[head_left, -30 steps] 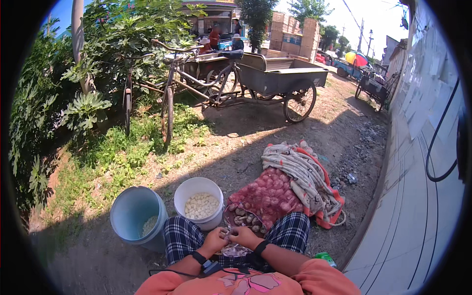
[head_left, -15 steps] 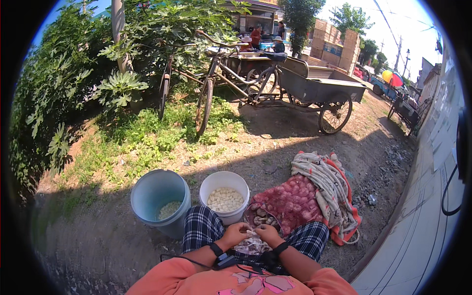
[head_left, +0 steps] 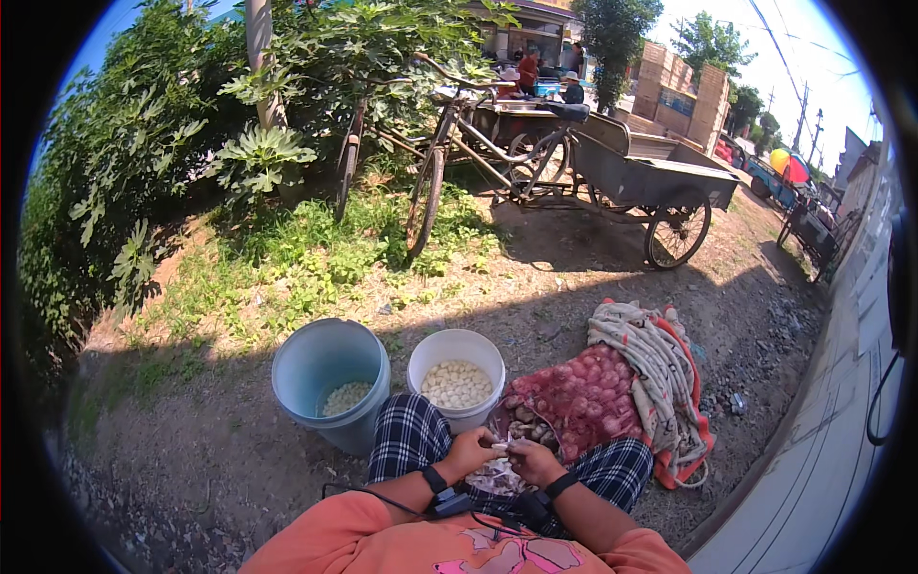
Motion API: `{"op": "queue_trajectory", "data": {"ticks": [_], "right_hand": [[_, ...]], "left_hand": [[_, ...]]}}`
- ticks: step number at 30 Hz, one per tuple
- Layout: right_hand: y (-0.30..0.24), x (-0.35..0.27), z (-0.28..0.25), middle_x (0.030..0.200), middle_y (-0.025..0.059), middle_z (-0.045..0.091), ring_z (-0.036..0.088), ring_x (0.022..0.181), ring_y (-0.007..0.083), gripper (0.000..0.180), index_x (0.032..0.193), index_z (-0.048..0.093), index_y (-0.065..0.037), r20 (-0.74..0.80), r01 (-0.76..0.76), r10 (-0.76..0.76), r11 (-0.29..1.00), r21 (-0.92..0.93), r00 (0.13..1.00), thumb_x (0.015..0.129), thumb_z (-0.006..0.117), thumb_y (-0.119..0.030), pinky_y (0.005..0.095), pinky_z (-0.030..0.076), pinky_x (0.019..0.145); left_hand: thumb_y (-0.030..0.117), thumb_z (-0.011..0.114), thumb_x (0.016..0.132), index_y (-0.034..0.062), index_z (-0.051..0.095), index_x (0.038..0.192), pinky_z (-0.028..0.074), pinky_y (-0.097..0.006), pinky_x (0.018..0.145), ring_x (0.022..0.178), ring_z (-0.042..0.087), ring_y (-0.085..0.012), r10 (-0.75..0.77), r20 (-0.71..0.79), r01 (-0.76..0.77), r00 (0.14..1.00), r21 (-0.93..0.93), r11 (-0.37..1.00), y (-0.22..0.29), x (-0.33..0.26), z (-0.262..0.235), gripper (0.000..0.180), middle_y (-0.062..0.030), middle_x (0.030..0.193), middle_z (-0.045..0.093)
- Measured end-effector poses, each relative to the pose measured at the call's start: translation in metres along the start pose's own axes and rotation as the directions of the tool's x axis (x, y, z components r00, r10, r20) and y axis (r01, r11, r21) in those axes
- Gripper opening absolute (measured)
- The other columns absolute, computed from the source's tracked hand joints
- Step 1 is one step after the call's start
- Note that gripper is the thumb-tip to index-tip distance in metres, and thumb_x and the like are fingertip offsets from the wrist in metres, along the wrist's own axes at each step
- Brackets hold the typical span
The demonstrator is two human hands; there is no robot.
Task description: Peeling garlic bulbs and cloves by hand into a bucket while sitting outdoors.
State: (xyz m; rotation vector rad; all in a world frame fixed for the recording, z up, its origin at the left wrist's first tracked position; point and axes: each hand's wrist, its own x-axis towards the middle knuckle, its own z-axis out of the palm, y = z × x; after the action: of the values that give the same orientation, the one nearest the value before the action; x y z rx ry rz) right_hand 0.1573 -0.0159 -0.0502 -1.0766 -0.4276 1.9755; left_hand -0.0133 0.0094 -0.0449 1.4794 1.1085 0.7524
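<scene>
Right, both hands meet over the lap: left hand (head_left: 470, 450) and right hand (head_left: 532, 461) pinch a small pale clove (head_left: 499, 446) together, just before the white bucket (head_left: 457, 346) of peeled cloves.

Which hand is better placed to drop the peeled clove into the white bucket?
Left, probably. The left hand sits just below the white bucket, nearer than the right hand, which lies toward the red mesh sack.
</scene>
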Motion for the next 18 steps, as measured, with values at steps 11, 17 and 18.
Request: {"op": "queue_trajectory", "data": {"ticks": [11, 17, 18], "right_hand": [[0.003, 0.015, -0.018, 0.066, 0.0051, 0.051, 0.046, 0.054, 0.0138, 0.005, 0.081, 0.049, -0.005, 0.069, -0.028, 0.021, 0.994, 0.103, 0.997, 0.076, 0.049, -0.006, 0.0222, 0.037, 0.049], [-0.004, 0.006, -0.005, 0.063, 0.0014, 0.047, 0.041, 0.048, 0.0095, 0.007, 0.084, 0.05, -0.005, 0.134, 0.031, -0.026, 0.999, -0.039, 0.991, 0.078, 0.049, -0.009, 0.0203, 0.032, 0.045], [-0.002, 0.008, -0.002, 0.062, -0.0006, 0.046, 0.038, 0.047, 0.007, 0.01, 0.086, 0.051, -0.005, 0.058, 0.105, -0.096, 0.979, -0.176, 0.994, 0.079, 0.051, -0.012, 0.02, 0.03, 0.044]], "left_hand": [[0.004, 0.068, 0.069, 0.0014, 0.054, 0.086, 0.047, -0.023, 0.068, 0.076, 0.057, -0.0101, -0.058, 0.128, 0.084, 0.99, -0.215, 0.973, 0.0, 0.0, 0.001, 0.022, -0.0049, 0.082, 0.06], [0.004, 0.066, 0.071, 0.0014, 0.051, 0.09, 0.048, -0.024, 0.07, 0.077, 0.057, -0.0113, -0.113, 0.157, 0.164, 0.981, -0.366, 0.916, -0.001, 0.0, 0.0, 0.025, -0.0061, 0.085, 0.058], [0.006, 0.065, 0.072, 0.0018, 0.049, 0.093, 0.048, -0.025, 0.07, 0.078, 0.057, -0.0123, -0.097, 0.172, 0.164, 0.98, -0.435, 0.886, -0.009, 0.003, 0.002, 0.026, -0.0057, 0.085, 0.056]]}}
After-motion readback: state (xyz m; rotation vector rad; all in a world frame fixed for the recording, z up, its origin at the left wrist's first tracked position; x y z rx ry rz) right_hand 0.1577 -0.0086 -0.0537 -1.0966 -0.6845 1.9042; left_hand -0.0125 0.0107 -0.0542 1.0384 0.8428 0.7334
